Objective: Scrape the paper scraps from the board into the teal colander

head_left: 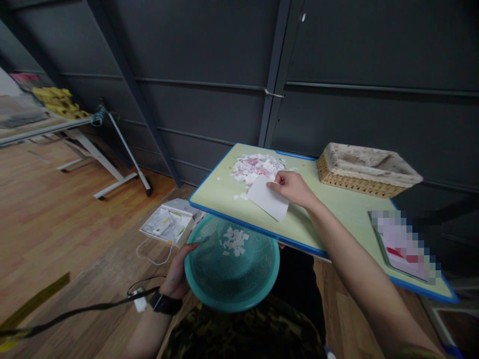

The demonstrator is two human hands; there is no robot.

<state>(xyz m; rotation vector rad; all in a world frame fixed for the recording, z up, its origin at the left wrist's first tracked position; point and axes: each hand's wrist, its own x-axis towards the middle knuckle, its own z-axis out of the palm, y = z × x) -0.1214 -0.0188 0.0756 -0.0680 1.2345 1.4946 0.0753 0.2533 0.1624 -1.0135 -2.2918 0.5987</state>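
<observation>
My right hand (290, 188) pinches a white sheet of paper (268, 198) by its upper right corner, low over the table (213, 192). Just behind the sheet lies a heap of torn paper scraps (254, 165), white with some pink. With my left hand (178, 271) I grip the left rim of a teal plastic basket (232, 294), which sits over my lap at the table's near edge. The thumb shows on the rim, while the other fingers are hidden beneath. Several small white paper pieces (235, 242) lie inside that basket.
A cloth-lined wicker basket (361, 187) stands at the table's back right. Near the right end lies a partly blurred flat object (406, 249). On the floor at left are an open white box (164, 224) and a black cable (82, 309). Dark wall panels (209, 65) rise behind.
</observation>
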